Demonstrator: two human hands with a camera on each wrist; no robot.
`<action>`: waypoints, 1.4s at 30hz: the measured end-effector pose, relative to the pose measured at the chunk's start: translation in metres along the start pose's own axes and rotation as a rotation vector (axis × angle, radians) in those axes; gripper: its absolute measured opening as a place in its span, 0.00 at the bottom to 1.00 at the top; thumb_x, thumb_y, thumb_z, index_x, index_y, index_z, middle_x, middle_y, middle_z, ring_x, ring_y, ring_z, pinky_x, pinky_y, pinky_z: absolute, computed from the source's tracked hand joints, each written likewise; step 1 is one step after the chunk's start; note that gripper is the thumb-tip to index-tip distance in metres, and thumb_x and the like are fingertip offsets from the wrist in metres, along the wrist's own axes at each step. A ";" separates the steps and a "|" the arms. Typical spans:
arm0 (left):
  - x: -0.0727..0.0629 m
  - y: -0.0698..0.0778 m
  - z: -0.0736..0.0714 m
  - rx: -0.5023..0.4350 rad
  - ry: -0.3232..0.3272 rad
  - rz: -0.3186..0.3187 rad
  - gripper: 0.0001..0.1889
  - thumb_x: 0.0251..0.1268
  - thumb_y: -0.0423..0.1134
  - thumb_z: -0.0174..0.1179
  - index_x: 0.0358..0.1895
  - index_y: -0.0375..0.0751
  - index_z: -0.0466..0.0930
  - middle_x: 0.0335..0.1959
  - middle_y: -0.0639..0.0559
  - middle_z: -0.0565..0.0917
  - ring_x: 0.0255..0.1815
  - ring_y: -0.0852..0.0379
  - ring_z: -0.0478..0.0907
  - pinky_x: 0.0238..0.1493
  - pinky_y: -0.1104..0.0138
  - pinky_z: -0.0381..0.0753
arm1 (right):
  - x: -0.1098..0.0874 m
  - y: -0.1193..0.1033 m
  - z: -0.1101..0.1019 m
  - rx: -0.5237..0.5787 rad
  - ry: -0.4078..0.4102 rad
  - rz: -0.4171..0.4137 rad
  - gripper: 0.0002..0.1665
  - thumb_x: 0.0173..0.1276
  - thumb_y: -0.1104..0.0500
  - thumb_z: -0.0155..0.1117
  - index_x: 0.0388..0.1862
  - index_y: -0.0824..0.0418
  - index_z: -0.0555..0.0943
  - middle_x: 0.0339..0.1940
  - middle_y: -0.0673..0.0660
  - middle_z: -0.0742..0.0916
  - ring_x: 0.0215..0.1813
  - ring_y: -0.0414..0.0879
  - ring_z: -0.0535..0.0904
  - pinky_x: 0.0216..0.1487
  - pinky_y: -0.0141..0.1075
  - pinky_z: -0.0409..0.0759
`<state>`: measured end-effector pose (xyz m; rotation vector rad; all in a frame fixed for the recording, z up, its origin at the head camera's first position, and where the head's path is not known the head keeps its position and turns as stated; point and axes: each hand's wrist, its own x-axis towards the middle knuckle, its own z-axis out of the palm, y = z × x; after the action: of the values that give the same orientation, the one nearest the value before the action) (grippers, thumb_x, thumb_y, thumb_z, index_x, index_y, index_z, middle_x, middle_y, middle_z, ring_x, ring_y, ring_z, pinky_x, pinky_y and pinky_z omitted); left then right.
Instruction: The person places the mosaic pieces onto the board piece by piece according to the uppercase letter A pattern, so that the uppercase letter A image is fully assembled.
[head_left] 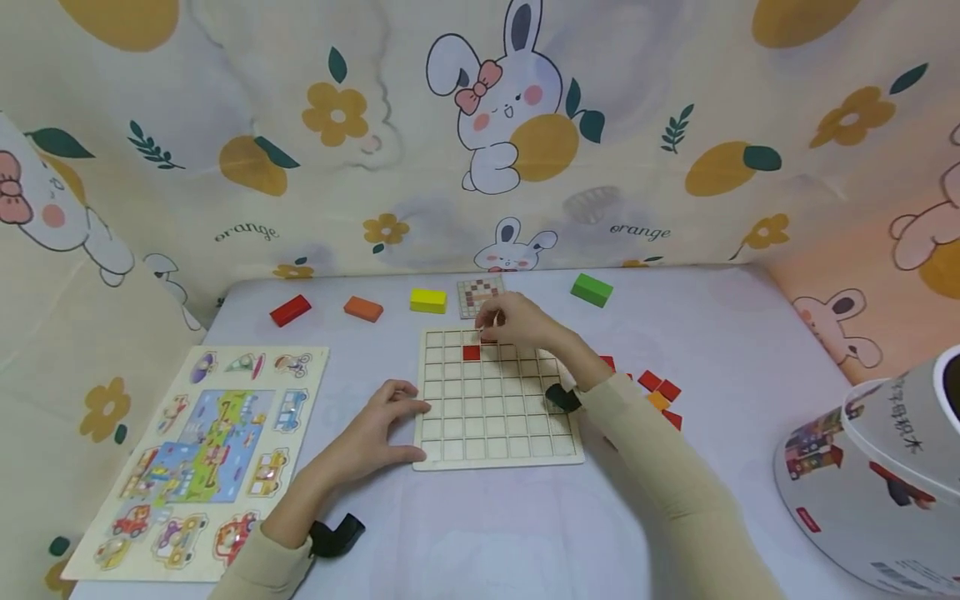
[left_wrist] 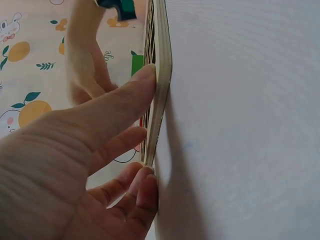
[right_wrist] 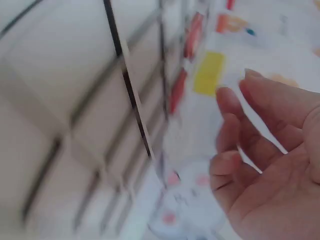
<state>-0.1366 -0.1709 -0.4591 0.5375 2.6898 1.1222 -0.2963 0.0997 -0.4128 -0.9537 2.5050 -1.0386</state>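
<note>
A pale wooden grid board [head_left: 497,408] lies flat on the table. One red square tile [head_left: 471,352] sits in a cell near its far edge, and a second red tile [right_wrist: 177,91] shows beside it in the right wrist view, partly covered by the hand in the head view. My left hand [head_left: 378,433] rests against the board's left edge, thumb and fingertips touching its rim. Above the far edge hovers my right hand [head_left: 517,321], its fingers loosely bent with nothing visible between thumb and index finger. Just behind the board lies a small pattern card [head_left: 472,298], partly hidden by that hand.
Along the back are red [head_left: 290,311], orange [head_left: 363,309], yellow [head_left: 428,301] and green blocks [head_left: 592,290]. Loose red tiles [head_left: 670,390] and an orange tile [head_left: 657,401] lie right of the board. A picture puzzle [head_left: 300,442] is at left, a white tub [head_left: 847,492] at right.
</note>
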 end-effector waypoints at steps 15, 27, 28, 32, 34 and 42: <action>-0.001 -0.005 0.004 0.000 0.022 -0.010 0.33 0.48 0.41 0.79 0.62 0.45 0.80 0.64 0.51 0.66 0.63 0.51 0.66 0.67 0.53 0.69 | -0.164 0.052 -0.066 0.017 0.028 0.246 0.18 0.68 0.61 0.68 0.53 0.69 0.80 0.43 0.58 0.85 0.46 0.53 0.78 0.42 0.37 0.81; -0.002 -0.004 0.004 -0.029 0.013 -0.010 0.33 0.48 0.40 0.79 0.62 0.44 0.80 0.64 0.50 0.66 0.62 0.51 0.66 0.67 0.53 0.69 | -0.220 0.084 -0.063 0.014 0.172 0.378 0.24 0.63 0.70 0.68 0.58 0.72 0.75 0.49 0.67 0.80 0.50 0.60 0.75 0.43 0.30 0.79; -0.002 -0.004 0.004 -0.030 0.012 -0.008 0.33 0.48 0.40 0.79 0.62 0.44 0.80 0.64 0.50 0.66 0.62 0.51 0.66 0.67 0.53 0.68 | -0.222 0.085 -0.063 0.018 0.177 0.384 0.24 0.63 0.70 0.67 0.59 0.71 0.76 0.49 0.67 0.81 0.50 0.60 0.75 0.43 0.30 0.78; 0.000 -0.003 0.004 -0.018 0.013 -0.008 0.33 0.48 0.41 0.79 0.61 0.45 0.80 0.64 0.51 0.67 0.63 0.52 0.66 0.67 0.53 0.69 | -0.225 0.086 -0.060 0.038 0.191 0.384 0.24 0.63 0.71 0.66 0.59 0.70 0.76 0.49 0.66 0.81 0.50 0.59 0.75 0.43 0.30 0.79; 0.000 -0.003 0.004 -0.013 0.012 -0.009 0.33 0.48 0.41 0.79 0.61 0.45 0.80 0.64 0.51 0.67 0.63 0.51 0.66 0.67 0.53 0.69 | -0.226 0.087 -0.059 0.046 0.191 0.378 0.24 0.63 0.71 0.66 0.59 0.71 0.76 0.48 0.65 0.81 0.49 0.58 0.75 0.43 0.29 0.79; 0.000 -0.001 0.003 -0.013 0.006 -0.008 0.33 0.48 0.40 0.79 0.61 0.43 0.80 0.64 0.50 0.67 0.62 0.51 0.66 0.67 0.53 0.68 | -0.227 0.088 -0.057 0.022 0.206 0.382 0.20 0.62 0.72 0.68 0.53 0.74 0.77 0.43 0.64 0.82 0.44 0.56 0.76 0.40 0.26 0.78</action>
<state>-0.1362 -0.1693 -0.4617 0.5219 2.6858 1.1408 -0.1946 0.3271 -0.4359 -0.3498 2.6852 -1.0787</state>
